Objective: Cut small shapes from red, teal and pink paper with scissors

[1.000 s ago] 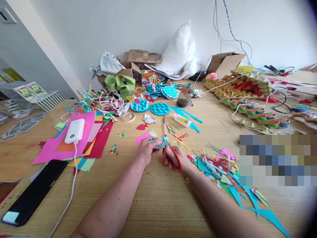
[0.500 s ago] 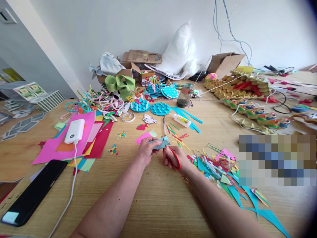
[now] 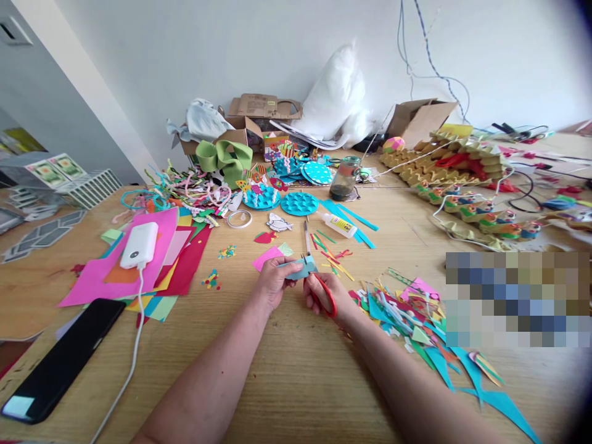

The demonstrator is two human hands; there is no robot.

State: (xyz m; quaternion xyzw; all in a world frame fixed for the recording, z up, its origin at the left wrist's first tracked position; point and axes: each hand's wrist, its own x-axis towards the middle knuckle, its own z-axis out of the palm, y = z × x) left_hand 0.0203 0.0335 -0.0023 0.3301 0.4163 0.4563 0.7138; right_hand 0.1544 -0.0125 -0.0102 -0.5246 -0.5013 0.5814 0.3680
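Note:
Between thumb and fingers, my left hand (image 3: 272, 280) pinches a small light-blue paper piece (image 3: 298, 269) over the middle of the table. My right hand (image 3: 329, 295) is closed around the red handles of a pair of scissors (image 3: 330, 302), whose blades meet the right edge of the paper. Beyond my hands lie a pink paper piece (image 3: 267, 258), a red paper fish (image 3: 265, 237) and a white fish cutout (image 3: 280, 222). A pen (image 3: 306, 237) points away just past the paper. Thin coloured paper strips (image 3: 333, 254) are scattered right of it.
Paper scraps (image 3: 407, 308) spread on the right, and a glue bottle (image 3: 340, 224) lies behind. To the left are coloured sheets (image 3: 92, 280), a white power bank (image 3: 139, 245) with a cable and a black phone (image 3: 62, 361). Farther back stand blue discs (image 3: 300, 203), a glass jar (image 3: 345, 179) and egg cartons (image 3: 416, 163).
Almost nothing differs. Both hands keep the same place, with the paper and scissors still held together.

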